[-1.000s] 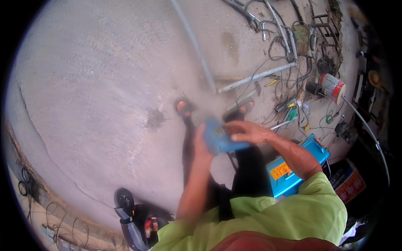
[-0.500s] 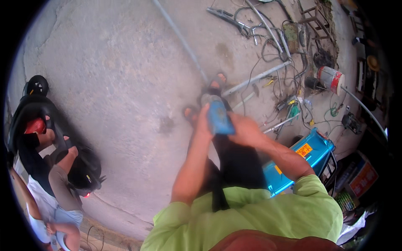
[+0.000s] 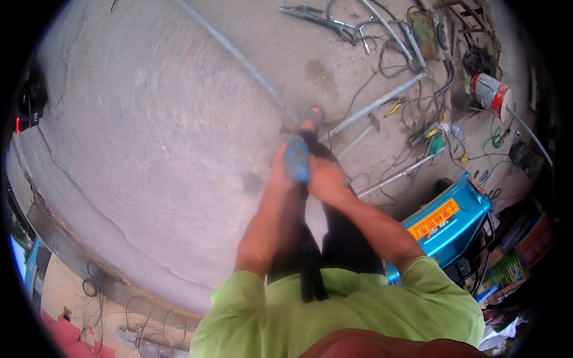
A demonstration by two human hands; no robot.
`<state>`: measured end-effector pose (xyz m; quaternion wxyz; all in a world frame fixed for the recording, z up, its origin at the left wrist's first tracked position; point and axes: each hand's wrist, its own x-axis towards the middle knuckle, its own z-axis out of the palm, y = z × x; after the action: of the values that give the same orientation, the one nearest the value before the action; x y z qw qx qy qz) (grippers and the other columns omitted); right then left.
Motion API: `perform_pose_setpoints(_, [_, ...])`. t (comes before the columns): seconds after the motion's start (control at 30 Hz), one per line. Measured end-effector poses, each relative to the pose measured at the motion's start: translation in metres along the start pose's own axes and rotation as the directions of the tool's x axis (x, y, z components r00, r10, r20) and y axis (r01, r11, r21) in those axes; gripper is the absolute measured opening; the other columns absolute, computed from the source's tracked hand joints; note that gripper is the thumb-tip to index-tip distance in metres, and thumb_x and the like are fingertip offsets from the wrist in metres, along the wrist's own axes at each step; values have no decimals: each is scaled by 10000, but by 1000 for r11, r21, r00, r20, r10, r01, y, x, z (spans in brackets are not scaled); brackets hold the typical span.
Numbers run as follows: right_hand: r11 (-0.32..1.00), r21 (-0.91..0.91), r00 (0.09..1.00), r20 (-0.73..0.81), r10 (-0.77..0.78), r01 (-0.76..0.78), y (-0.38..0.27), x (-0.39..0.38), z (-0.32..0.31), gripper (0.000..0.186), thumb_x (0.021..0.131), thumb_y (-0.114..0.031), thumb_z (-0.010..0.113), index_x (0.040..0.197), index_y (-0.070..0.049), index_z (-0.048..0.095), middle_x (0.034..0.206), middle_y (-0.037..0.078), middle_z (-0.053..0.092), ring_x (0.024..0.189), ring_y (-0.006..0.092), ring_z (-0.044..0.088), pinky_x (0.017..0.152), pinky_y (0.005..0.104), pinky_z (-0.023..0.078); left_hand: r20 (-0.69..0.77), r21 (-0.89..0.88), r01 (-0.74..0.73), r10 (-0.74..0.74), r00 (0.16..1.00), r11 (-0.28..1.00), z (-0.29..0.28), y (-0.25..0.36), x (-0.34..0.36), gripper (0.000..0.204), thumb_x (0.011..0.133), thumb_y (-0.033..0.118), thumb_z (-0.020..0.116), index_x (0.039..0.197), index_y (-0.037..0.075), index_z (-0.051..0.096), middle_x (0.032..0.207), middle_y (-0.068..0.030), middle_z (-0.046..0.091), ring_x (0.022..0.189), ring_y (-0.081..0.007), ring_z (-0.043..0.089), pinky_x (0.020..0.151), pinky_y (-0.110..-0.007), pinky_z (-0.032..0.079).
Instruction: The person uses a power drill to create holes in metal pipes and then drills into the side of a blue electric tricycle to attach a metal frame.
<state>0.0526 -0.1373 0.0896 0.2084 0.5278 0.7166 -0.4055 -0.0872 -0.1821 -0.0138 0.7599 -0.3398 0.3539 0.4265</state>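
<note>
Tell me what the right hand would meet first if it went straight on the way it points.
Most likely the blue handheld object: the right hand points up and left toward it. Blur and unclear depth hide whether they already touch.

My right fingers (image 3: pixel 327 181), spread over the blue object (image 3: pixel 297 161) one second ago, now lie bunched against its right side, blurred. The object itself, formerly slanted and broad to view, now presents a narrow face, its length running away from me. My right foot (image 3: pixel 313 119) has advanced; my left no longer shows. The dark scooter (image 3: pixel 33 98), earlier lower left with people aboard, has reached the left rim, mostly out of view.
</note>
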Motion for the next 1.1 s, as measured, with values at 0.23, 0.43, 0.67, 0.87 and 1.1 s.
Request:
perform_pose_setpoints(0.23, [986, 100, 989, 68, 130, -136, 1, 39, 9, 621, 727, -70, 713, 1289, 64, 485, 1080, 212, 651, 1028, 376, 654, 884, 483, 509, -177, 171, 133, -102, 979, 976, -14, 35, 34, 549, 982, 493, 564, 1280, 34, 600, 1176, -151, 687, 1061, -302, 675, 977, -442, 539])
perform_pose_setpoints(0.43, [978, 103, 983, 19, 181, -182, -1, 62, 33, 618, 732, -35, 690, 1302, 72, 478, 1040, 204, 645, 983, 369, 653, 847, 482, 506, -209, 222, 156, -109, 972, 963, -49, 53, 64, 522, 983, 441, 582, 1289, 18, 595, 1161, -146, 696, 1056, -291, 684, 973, -426, 545])
perform_pose_setpoints(0.67, [914, 242, 944, 27, 329, -325, -20, 68, 58, 692, 736, -38, 701, 1371, 51, 440, 1092, 195, 625, 1045, 374, 621, 887, 490, 480, -250, 250, 262, -199, 948, 932, -49, 73, 69, 478, 974, 373, 626, 1272, 1, 581, 1113, -150, 695, 986, -272, 698, 898, -403, 577])
perform_pose_setpoints(0.87, [874, 315, 926, 48, 375, -371, -25, 73, 62, 751, 729, -73, 747, 1396, 31, 418, 1124, 181, 620, 1080, 364, 613, 915, 493, 473, -318, 280, 279, -186, 930, 918, -31, 80, 71, 405, 971, 326, 643, 1227, 16, 590, 1065, -136, 698, 920, -260, 703, 835, -394, 594])
perform_pose_setpoints(1.1, [842, 360, 914, 114, 389, -403, -23, 74, 62, 764, 728, -72, 751, 1405, 25, 411, 1137, 181, 620, 1089, 368, 615, 930, 487, 471, -301, 279, 305, -219, 928, 910, -26, 81, 72, 384, 976, 319, 640, 1216, 22, 593, 1044, -124, 695, 906, -251, 702, 809, -384, 598])
